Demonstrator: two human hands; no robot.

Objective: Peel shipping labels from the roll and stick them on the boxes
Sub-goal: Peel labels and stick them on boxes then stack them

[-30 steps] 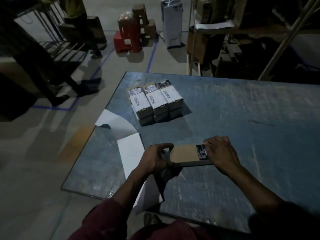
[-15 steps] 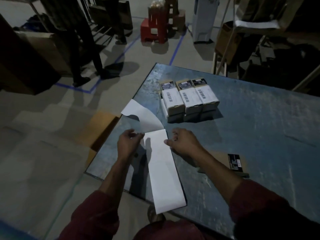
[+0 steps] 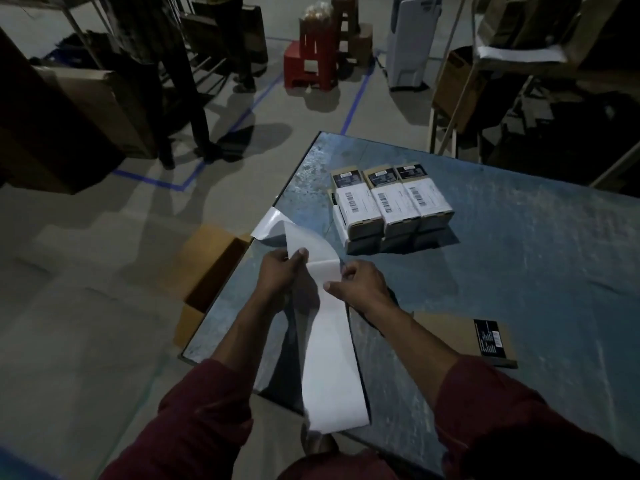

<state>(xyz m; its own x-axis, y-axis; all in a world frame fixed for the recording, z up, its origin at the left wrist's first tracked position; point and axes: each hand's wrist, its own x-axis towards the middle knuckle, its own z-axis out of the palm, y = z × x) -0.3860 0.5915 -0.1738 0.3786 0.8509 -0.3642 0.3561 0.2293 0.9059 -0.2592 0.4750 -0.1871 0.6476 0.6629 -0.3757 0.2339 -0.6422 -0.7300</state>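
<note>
From the head camera: three boxes (image 3: 391,206) near the tabletop's (image 3: 519,254) far left corner already carry white barcode labels; more boxes sit beneath them, their tops hidden. One bare brown box (image 3: 464,337) lies toward the near edge, unlabelled. The label strip (image 3: 329,358) runs along the left edge and hangs off the near edge. The left hand (image 3: 278,271) pinches its curled-up end; the right hand (image 3: 360,284) pinches the strip's edge, apparently starting a peel.
</note>
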